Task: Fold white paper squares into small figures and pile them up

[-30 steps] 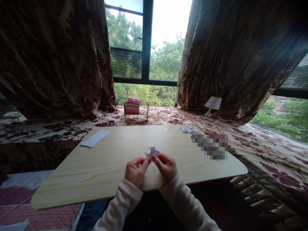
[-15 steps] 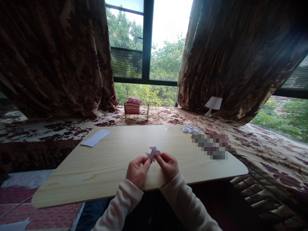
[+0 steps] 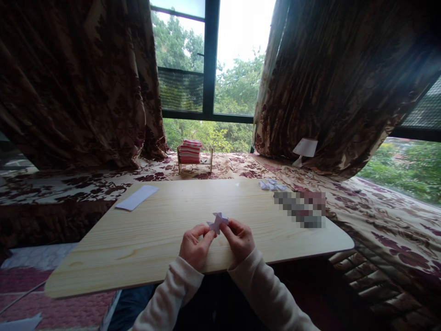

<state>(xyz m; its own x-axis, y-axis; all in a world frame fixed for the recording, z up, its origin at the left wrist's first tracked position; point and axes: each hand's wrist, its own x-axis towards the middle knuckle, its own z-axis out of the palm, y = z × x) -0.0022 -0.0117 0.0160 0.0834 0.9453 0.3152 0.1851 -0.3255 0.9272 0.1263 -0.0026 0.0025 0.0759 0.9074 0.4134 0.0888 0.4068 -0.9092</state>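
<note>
A small white folded-paper star, with pointed corners sticking out, is held just above the near middle of the table. My left hand pinches its lower left side between thumb and fingers. On the right side, my right hand grips it with the thumb on top. The fingertips beneath the paper are hidden. At the far right of the table lie several similar folded papers. A flat white paper strip rests at the far left.
The pale wooden table has rounded corners. A blurred-out patch covers something at its right. Behind it, a small rack with folded striped cloths and a white lamp stand on the floral-covered ledge.
The folded paper has tilted slightly and sits a touch lower and further left between my fingers. Both hands keep their pinch on it, and the rest looks the same.
</note>
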